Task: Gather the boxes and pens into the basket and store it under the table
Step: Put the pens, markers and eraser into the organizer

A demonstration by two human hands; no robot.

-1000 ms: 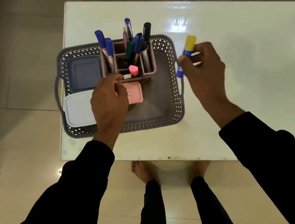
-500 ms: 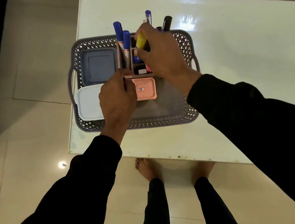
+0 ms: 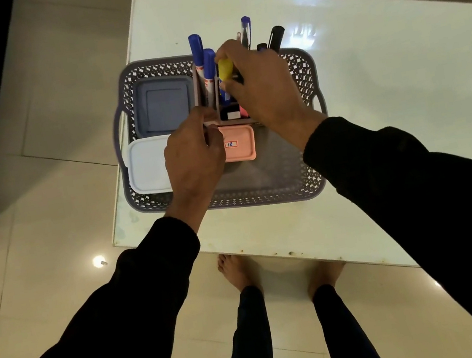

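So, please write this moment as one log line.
right hand: lowering yellow-capped marker into pen holder | left hand: steadying holder | basket: on table

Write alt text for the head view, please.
The right hand lowers a yellow-capped pen into the pen holder in the basket on the table; the left hand steadies the holder. Three boxes lie beside it.

Looks like a home room: glossy beige floor tiles [image 3: 51, 184], low white table [image 3: 388, 109], person standing barefoot [image 3: 238, 272], plastic basket [image 3: 315, 178] holding lidded boxes and pens.
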